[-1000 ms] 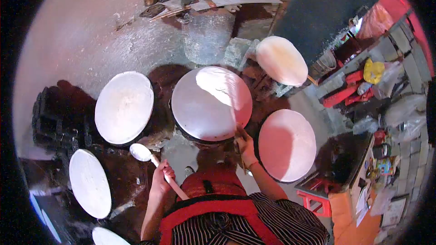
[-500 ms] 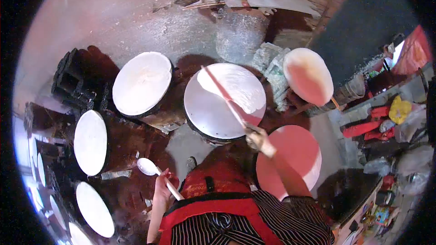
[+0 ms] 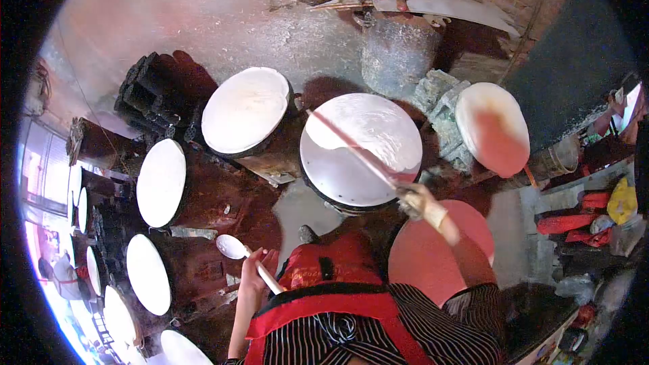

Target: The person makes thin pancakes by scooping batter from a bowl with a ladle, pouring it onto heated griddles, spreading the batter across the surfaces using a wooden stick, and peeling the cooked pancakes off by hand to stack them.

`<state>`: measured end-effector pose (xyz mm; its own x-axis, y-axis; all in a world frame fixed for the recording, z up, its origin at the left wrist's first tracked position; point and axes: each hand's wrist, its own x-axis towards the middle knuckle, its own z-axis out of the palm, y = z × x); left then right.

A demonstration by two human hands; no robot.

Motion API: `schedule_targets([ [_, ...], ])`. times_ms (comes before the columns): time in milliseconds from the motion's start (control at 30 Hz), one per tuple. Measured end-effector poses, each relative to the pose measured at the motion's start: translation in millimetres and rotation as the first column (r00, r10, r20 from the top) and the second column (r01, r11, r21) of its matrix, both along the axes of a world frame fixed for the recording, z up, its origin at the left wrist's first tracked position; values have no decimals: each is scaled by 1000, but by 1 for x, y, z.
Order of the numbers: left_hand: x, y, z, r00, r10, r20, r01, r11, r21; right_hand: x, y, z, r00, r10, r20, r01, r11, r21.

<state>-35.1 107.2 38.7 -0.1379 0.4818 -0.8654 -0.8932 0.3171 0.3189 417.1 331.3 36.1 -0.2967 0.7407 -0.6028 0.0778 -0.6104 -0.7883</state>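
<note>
My left hand (image 3: pixel 253 277) is closed around the handle of a white ladle (image 3: pixel 231 247), its bowl pointing away from me above the floor. In my right hand (image 3: pixel 420 201) I grip a long thin stick (image 3: pixel 365 155). The stick lies slantwise across a round griddle (image 3: pixel 338 179) in front of me. Wet white batter (image 3: pixel 368 122) covers the griddle's far part, with swirl marks in it; the near part is bare grey metal. Under my right forearm is another round surface (image 3: pixel 439 250), reddish in the light.
Several round white-topped griddles (image 3: pixel 161 182) curve along my left. A round pan (image 3: pixel 492 128) with a reddish shadow rests at the right beside pale blocks (image 3: pixel 443 111). Dark coal briquettes (image 3: pixel 159 98) are stacked by the wall. Red and yellow bags (image 3: pixel 622 201) lie far right.
The view has swung left, so everything sits further right. Batter now reaches the griddle's left edge, covering more of it. My right hand still drags the stick; the ladle stays in my left.
</note>
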Motion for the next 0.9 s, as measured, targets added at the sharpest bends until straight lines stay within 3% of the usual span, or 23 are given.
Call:
schedule_targets([
  [33,8,3,16,999,-3,-34,4,1000,10,10,9,-2,996,-46,82,41,997,64],
  [67,13,5,26,998,-8,-67,9,1000,20,20,34,-57,980,-169,101,155,979,134],
  [100,11,5,24,998,-8,-63,9,1000,17,6,38,-21,956,-290,53,282,951,128],
  [167,9,3,16,999,0,-53,0,1000,9,1,61,-28,980,-133,146,102,974,201],
  [233,13,-3,19,996,-21,-81,22,1000,16,-7,54,-18,980,96,175,-118,986,121],
  [267,12,-5,20,995,-29,-96,31,999,21,1,42,-10,990,137,27,-139,986,89],
  [300,12,-11,18,996,-22,-87,22,1000,0,10,37,-21,988,156,-11,-153,979,136],
  [367,13,-21,13,998,-16,-65,14,999,-33,35,32,-20,976,140,-169,-140,990,9],
  [400,22,-24,24,993,-21,-117,17,999,-39,39,40,-22,979,196,47,-201,965,167],
  [433,29,-26,29,994,-17,-104,14,1000,-21,40,45,-13,976,200,85,-212,961,176],
  [500,35,-31,38,997,-24,-76,24,1000,2,2,49,-8,997,-30,71,10,964,264],
  [633,26,-23,33,992,-109,-65,104,992,-76,-8,5,-13,985,174,-20,-170,975,142],
  [700,14,-20,31,991,-131,-5,131,991,-22,19,-43,-37,973,215,-79,-192,954,230],
  [800,8,-9,37,982,-183,-44,183,983,-9,24,-100,-18,997,-12,-73,36,939,342],
  [833,-2,0,32,965,-264,-8,264,964,25,8,-109,-39,976,-170,-136,211,890,404],
  [900,-8,16,34,935,-354,-34,354,935,9,-29,-111,-69,856,-506,-101,490,735,469],
])
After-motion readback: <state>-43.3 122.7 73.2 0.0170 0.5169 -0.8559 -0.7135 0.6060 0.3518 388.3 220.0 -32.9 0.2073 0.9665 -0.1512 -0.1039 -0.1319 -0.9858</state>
